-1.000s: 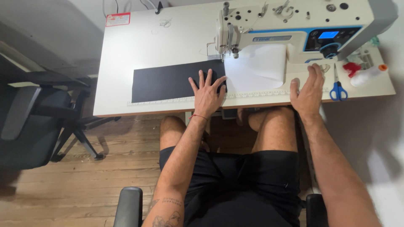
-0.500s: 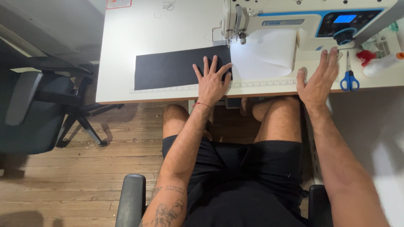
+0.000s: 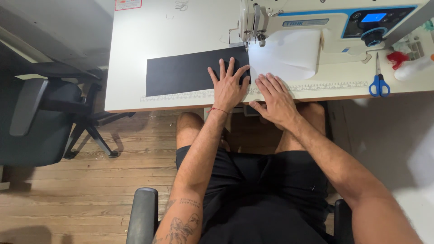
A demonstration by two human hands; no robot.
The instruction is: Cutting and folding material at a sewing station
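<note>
Black fabric [image 3: 190,72]: right hand [image 3: 275,100] moved beside left hand [image 3: 229,86].

Seated, the person stretches both bare arms forward, the two hands lying flat, palms down, side by side and almost touching. The left hand [image 3: 229,86] is spread wide, its fingers [image 3: 222,68] fanned and pointing away from the body, the thumb angled out to the right; a thin red cord circles the left wrist [image 3: 218,110]. A dark tattoo marks the left forearm [image 3: 181,223] near the elbow. The right hand [image 3: 275,100] lies just beside it, fingers held closer together and slanting up to the left, thumb tucked toward the body. The right forearm [image 3: 334,167] runs diagonally in from the lower right.
</note>
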